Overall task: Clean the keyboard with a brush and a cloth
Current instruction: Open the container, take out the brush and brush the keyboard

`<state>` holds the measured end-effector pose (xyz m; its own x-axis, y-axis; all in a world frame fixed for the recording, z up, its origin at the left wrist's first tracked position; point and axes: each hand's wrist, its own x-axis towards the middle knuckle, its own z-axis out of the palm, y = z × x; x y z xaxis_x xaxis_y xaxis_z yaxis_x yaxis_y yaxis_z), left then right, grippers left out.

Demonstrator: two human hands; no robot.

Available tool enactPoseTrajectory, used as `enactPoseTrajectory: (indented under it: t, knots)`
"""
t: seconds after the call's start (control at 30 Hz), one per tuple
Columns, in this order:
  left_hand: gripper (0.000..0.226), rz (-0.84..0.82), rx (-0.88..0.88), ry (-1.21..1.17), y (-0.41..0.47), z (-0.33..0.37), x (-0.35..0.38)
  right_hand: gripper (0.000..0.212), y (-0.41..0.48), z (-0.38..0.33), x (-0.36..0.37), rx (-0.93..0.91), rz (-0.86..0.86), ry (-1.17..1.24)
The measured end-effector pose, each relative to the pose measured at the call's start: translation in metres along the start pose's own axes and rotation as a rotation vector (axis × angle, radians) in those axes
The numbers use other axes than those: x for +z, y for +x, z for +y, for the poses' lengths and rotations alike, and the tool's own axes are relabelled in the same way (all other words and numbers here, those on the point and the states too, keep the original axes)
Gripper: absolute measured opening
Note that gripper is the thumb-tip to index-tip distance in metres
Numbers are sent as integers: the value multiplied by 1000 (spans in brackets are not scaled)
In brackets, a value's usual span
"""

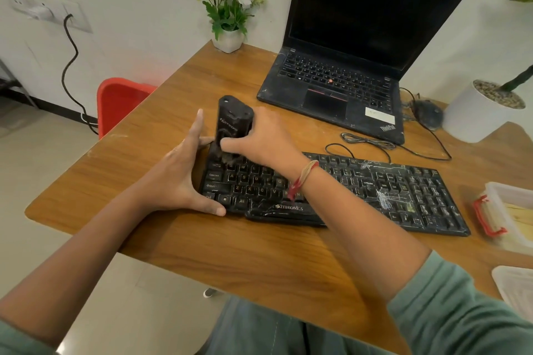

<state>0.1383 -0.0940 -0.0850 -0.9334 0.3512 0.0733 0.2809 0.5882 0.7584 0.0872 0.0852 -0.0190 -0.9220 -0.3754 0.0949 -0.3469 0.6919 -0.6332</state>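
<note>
The left hand [178,179] is spread wide and braces the left end of the keyboard [375,187], thumb on the near edge, fingers at the far corner. The right hand [265,138] grips a black brush [232,124] upright, bristles on the far-left keys. The keyboard lies flat on the wooden table [230,253], extending right from both hands.
</note>
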Motion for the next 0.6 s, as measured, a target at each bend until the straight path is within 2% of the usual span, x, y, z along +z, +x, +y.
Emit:
enactPoseTrajectory:
  t: [0.07, 0.1, 0.17, 0.2, 0.27, 0.4, 0.43, 0.5, 0.53, 0.6]
  knots:
    - [156, -1, -4, 0, 0, -1, 0, 32, 2, -2, -5, -39, 106, -163]
    - [156, -4, -5, -2, 0, -1, 0, 30, 2, -2, -4, -31, 88, -130]
    - [156, -5, 1, -6, 0, -1, 0, 21, 0, -5, 2, 21, -49, 106]
    - [156, -8, 2, -7, 1, -1, 0, 24, -2, -5, 4, 58, -104, 189]
    - [155, -14, -8, 4, 1, -1, 0, 28, -3, 0, 3, 100, -123, 187]
    - [157, -12, -29, 12, 0, 0, 0, 25, 1, 7, -15, 88, 99, -57]
    - [157, -11, -30, 10, 0, -1, 0, 25, 1, 7, -16, 90, 118, -56]
    - [155, -5, -28, 10, -1, 0, 0, 19, -3, 3, -11, 129, -4, 155]
    - [154, -1, -27, 15, -1, 1, 0, 25, -6, 4, -6, 166, -74, 250]
    - [153, -4, -34, 21, -1, 2, -1, 31, -8, 9, -2, 184, -104, 244]
